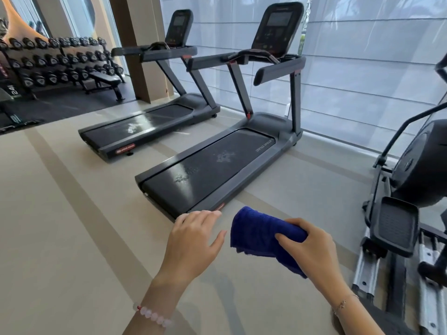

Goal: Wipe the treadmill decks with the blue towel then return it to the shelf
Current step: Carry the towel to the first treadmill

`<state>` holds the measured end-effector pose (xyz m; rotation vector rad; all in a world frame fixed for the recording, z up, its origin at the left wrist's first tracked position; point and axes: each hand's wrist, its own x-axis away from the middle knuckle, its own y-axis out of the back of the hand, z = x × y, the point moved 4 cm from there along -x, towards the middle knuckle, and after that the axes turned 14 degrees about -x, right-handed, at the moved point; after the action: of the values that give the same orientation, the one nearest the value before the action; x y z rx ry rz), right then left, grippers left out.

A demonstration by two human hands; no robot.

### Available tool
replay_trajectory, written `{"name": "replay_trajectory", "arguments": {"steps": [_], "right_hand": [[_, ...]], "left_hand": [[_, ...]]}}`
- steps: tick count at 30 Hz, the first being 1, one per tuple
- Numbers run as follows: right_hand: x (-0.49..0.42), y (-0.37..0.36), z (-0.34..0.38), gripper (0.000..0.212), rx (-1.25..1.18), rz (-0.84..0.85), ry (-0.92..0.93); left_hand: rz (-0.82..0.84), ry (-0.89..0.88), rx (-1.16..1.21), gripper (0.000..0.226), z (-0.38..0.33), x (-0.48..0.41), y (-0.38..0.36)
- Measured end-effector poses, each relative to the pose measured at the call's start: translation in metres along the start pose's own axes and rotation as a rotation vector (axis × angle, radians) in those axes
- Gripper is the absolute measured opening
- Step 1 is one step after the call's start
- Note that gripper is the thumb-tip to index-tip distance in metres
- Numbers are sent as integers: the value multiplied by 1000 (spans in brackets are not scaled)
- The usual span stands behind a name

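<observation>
Two dark grey treadmills stand side by side before a shaded window. The nearer treadmill deck [212, 170] carries pale smudges on its black belt, and so does the farther treadmill deck [142, 125]. My right hand [312, 245] grips a folded blue towel [258, 232] in the air, just short of the nearer deck's rear end. Beside the towel, my left hand [193, 240] hovers open with fingers spread and holds nothing. No shelf is in view.
An elliptical trainer [408, 201] stands close on the right, its pedal and rails near my right arm. A dumbbell rack [55, 61] and a bench [106, 81] sit at the back left on black matting. Beige floor lies around the treadmills.
</observation>
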<state>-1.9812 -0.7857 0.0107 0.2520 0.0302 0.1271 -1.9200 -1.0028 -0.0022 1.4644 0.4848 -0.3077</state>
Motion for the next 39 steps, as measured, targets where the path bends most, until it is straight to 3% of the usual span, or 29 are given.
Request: {"name": "replay_trajectory", "arguments": {"steps": [21,39], "right_hand": [[-396,-115,10,25,90,60,53],[-705,-230,5,24,77,411,110]], "left_hand": [[-8,53,-5,43,112,-332,-195],[139,384,-177,42,193,-507,-333]]}}
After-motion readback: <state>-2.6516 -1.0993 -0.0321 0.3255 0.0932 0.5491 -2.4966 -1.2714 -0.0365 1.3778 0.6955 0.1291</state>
